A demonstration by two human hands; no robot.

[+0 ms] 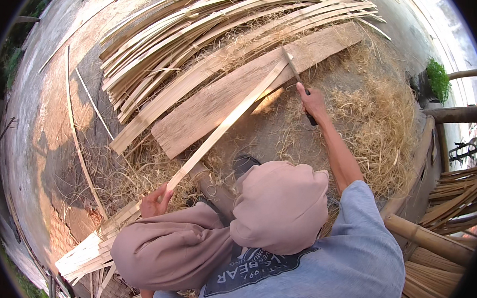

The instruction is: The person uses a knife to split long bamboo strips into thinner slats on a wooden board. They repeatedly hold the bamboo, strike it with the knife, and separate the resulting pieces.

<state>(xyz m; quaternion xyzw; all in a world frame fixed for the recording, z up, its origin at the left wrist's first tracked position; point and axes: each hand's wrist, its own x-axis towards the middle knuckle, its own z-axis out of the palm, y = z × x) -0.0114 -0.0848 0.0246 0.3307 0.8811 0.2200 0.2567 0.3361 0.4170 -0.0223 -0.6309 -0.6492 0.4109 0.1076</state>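
My right hand (pixel 312 103) is closed around the dark handle of a knife (pixel 292 66), whose blade points away from me. The blade meets the far end of a long, pale bamboo strip (pixel 229 121); whether it cuts into it I cannot tell. That end rests over a weathered wooden plank (pixel 197 116) lying slantwise in front of me. At the near end of the strip, my left hand (pixel 156 201) grips it beside my knee, with the thumb along its edge.
A big pile of bamboo strips (pixel 168 52) lies beyond the plank. Curly shavings (pixel 365 124) cover the ground at right. More pale strips (pixel 87 257) lie by my left leg. At right stand a bamboo pole (pixel 429 237), stacked strips (pixel 454 200) and a potted green plant (pixel 437 80).
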